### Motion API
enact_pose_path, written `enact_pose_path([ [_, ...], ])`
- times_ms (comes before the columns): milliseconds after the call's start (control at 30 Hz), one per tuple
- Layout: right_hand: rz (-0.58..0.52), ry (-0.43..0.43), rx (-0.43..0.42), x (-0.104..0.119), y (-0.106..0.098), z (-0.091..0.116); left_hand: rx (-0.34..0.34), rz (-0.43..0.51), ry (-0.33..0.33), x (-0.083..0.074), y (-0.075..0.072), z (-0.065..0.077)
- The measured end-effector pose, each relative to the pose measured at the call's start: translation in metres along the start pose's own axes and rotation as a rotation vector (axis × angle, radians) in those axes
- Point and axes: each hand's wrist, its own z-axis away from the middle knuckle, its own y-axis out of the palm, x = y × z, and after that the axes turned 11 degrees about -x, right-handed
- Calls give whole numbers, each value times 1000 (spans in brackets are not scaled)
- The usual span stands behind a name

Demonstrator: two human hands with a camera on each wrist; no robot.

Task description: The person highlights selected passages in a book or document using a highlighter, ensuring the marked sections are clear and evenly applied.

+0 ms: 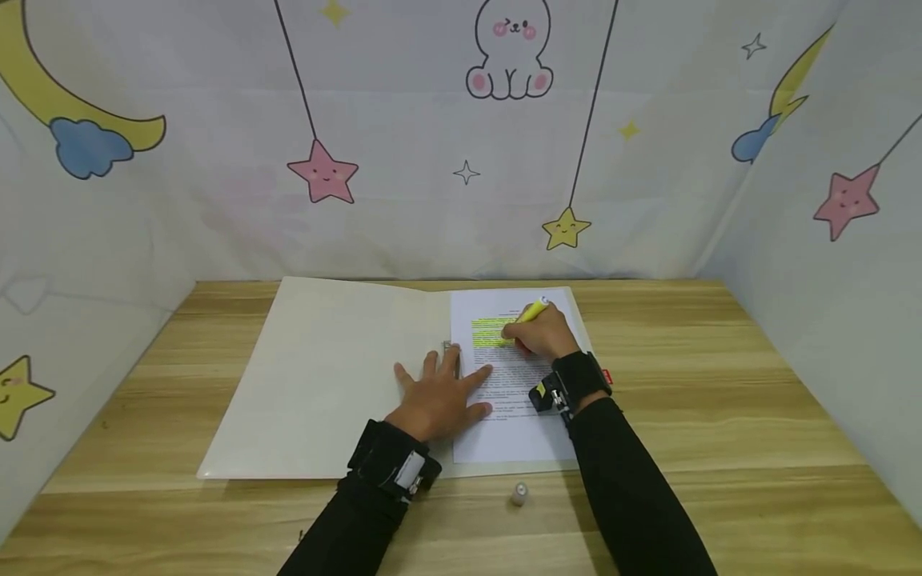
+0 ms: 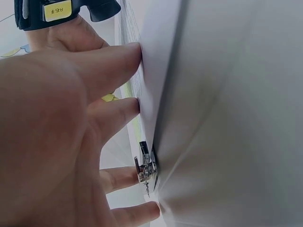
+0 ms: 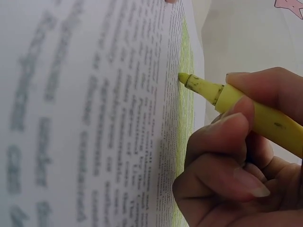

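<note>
A printed page (image 1: 504, 438) lies on the right half of an open white folder (image 1: 310, 376). Yellow highlighting (image 1: 490, 332) covers several lines in its upper part. My right hand (image 1: 545, 332) grips a yellow highlighter (image 3: 265, 118) between thumb and fingers. In the right wrist view its tip (image 3: 183, 77) touches the page beside the highlighted lines. My left hand (image 1: 438, 400) lies with fingers spread over the page's left edge and the folder's middle. A metal clip (image 2: 147, 168) shows beside its fingers in the left wrist view.
A small light-coloured cap (image 1: 519, 494) stands on the wooden table (image 1: 720, 448) in front of the folder. White fabric walls (image 1: 403, 224) with printed stars enclose the table at the back and both sides. A red tab (image 1: 607, 376) shows at the folder's right edge.
</note>
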Motion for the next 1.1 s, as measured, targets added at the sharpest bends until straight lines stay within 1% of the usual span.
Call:
enact_pose_path([
  [167,8,18,0,0,-4,0,1,7,4,0,0,0],
  [367,9,0,5,0,-6,-1,-1,-1,2,0,1,-1],
  [600,-20,37,0,-1,-10,-1,-3,-1,0,0,1,0],
  [700,-14,40,16,-1,-11,-1,-1,-6,-5,0,2,-1],
  [833,-5,59,14,-2,-14,-2,-1,0,-2,-1,1,0],
  [1100,19,55,28,-4,-17,-4,2,-1,-5,0,2,-1],
])
